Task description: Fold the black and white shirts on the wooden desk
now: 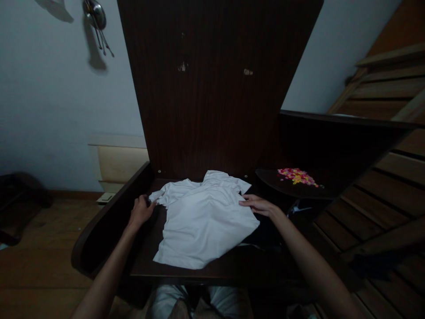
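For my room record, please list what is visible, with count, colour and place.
Shirt: 1, white, on the desk
Desk: 1, brown, centre
Cloth: 1, dark, at shirt's right
Small pieces: many, pink and yellow, right shelf
Unclear item: 1, white, under shelf
Metal fixture: 1, silver, upper-left wall
Panel: 1, cream, left wall
Slats: several, brown, right
Floor: 1, brown, left
Trousers: 1, pale, bottom
Left hand: 1, at sleeve
Right hand: 1, at shirt's edge

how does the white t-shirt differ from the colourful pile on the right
The white T-shirt is plain cloth; the colourful pile is many small pink, red and yellow pieces.
The T-shirt spreads much wider than the pile.
The left hand and right hand touch the T-shirt; neither touches the pile.
Both lie on dark surfaces.
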`<action>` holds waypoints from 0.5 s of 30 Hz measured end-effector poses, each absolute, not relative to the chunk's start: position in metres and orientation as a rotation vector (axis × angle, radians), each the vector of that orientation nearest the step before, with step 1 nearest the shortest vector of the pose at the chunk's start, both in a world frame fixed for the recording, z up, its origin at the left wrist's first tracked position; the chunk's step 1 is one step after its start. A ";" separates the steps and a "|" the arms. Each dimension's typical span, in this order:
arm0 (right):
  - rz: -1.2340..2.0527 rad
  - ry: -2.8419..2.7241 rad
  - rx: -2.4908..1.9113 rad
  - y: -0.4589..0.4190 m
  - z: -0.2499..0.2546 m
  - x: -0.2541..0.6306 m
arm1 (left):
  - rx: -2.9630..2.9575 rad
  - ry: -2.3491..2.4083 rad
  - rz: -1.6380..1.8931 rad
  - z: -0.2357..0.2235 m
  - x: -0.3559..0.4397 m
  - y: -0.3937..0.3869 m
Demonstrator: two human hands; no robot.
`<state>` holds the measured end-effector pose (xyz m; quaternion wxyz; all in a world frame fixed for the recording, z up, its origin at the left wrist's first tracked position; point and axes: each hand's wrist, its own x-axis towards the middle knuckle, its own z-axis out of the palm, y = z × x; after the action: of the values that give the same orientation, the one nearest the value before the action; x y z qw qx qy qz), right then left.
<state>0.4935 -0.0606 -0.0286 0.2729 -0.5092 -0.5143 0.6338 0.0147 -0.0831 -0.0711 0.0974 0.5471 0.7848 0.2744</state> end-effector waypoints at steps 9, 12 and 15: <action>1.595 -1.368 -1.272 -0.071 -0.002 0.499 | 1.712 2.309 0.578 -0.060 0.010 -0.052; 1.515 -1.520 -1.532 -0.066 -0.012 0.507 | 1.518 2.305 0.852 -0.054 0.007 -0.046; 1.310 -1.709 -1.773 -0.059 -0.025 0.509 | 1.241 2.234 1.115 -0.052 0.006 -0.039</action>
<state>0.5095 -0.0592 -0.0246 0.1751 -0.6257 -0.6033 0.4625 0.0059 -0.0391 -0.0523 0.1759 0.4381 0.7888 0.3935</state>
